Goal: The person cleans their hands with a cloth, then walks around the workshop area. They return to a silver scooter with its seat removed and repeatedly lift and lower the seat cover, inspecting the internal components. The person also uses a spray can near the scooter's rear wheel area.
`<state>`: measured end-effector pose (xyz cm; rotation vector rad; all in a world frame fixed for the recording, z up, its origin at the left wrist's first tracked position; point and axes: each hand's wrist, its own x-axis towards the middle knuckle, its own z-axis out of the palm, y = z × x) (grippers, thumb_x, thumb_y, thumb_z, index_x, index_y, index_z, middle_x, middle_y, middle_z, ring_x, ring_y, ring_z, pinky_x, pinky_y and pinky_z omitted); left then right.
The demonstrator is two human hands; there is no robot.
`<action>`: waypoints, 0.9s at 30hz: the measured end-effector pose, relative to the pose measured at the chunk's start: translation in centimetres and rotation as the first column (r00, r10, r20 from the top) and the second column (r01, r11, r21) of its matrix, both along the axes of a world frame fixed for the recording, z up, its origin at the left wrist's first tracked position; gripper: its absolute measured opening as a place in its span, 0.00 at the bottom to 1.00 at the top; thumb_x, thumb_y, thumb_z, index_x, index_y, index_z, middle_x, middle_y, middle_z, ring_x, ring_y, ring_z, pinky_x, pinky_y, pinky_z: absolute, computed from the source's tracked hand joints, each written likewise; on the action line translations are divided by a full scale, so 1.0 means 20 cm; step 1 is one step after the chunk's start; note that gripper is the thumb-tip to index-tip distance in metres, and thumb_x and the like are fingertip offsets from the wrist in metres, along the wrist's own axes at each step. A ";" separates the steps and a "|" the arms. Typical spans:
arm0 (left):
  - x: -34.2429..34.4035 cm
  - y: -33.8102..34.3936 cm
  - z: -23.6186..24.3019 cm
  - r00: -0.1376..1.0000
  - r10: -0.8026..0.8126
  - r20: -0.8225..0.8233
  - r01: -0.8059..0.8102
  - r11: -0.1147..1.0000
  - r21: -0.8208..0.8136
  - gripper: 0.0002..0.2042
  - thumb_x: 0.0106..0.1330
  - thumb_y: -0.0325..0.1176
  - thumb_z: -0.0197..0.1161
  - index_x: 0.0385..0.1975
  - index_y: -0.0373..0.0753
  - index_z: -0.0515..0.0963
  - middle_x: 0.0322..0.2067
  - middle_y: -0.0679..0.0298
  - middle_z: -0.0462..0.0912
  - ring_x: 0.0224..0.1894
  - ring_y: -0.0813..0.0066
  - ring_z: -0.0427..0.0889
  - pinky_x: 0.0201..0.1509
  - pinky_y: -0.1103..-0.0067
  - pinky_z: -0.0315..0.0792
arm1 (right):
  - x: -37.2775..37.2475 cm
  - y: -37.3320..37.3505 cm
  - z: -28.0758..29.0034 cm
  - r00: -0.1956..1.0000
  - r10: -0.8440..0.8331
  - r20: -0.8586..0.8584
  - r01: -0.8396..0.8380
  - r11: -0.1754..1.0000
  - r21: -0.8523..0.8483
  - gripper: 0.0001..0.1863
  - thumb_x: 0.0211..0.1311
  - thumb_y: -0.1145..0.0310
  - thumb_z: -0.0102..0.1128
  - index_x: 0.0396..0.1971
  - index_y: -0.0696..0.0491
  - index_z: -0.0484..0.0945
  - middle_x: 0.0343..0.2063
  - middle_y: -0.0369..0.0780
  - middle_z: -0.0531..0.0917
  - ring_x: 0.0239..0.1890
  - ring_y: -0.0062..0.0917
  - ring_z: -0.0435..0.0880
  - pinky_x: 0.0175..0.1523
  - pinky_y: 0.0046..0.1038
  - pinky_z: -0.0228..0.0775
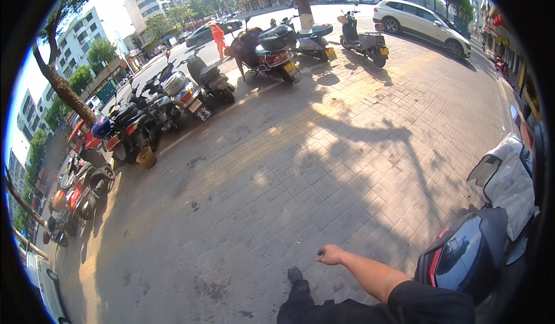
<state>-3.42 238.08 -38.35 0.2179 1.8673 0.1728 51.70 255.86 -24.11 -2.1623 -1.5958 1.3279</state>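
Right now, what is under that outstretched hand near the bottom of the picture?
Under the hand lies shaded brick paving, and a black shoe shows just below it. The hand holds nothing that I can see; its palm side is hidden.

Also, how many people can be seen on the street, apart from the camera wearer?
1. A person in orange clothes stands at the road's edge near the top, left of the parked scooters. Others may be hidden behind vehicles or too small to tell.
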 end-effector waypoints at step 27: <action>2.69 3.80 0.48 0.749 -0.662 -0.013 0.654 0.736 0.176 0.12 0.67 0.35 0.55 0.44 0.35 0.72 0.31 0.59 0.79 0.28 0.64 0.82 0.29 0.69 0.78 | 2.32 1.28 -0.09 0.519 -0.855 0.020 0.803 0.479 -0.354 0.21 0.58 0.58 0.60 0.47 0.57 0.81 0.26 0.41 0.84 0.24 0.26 0.82 0.30 0.30 0.77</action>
